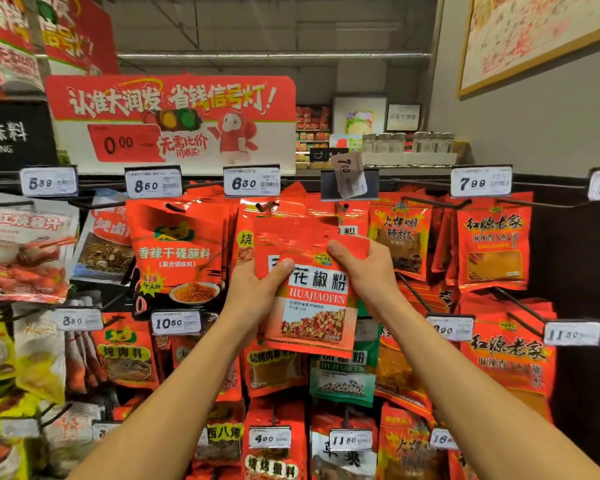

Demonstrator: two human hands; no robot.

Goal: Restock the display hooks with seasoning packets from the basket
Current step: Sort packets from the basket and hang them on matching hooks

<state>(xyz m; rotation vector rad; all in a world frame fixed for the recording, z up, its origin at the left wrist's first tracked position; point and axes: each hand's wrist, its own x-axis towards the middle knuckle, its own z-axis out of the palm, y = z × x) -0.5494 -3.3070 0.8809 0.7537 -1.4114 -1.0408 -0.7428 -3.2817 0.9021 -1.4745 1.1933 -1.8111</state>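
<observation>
Hands hold a fanned stack of red Sichuan pepper powder packets (312, 299), long axis upright. Left hand (257, 292) pinches its left edge; right hand (364, 271) grips the top right corner. The target hook (342, 206), under a loose price tag (349, 174), lies at twelve o'clock, nearer the right hand. Hanging barbecue seasoning packets (246, 237) crowd at eleven.

Red seasoning packets (312, 299), apparently several, upright

My arms are bare from the bottom edge of view up to the wrists, no sleeves showing. My left hand (253, 289) and right hand (364, 268) wear no gloves, rings, watch or bands. Short, plain nails.
</observation>
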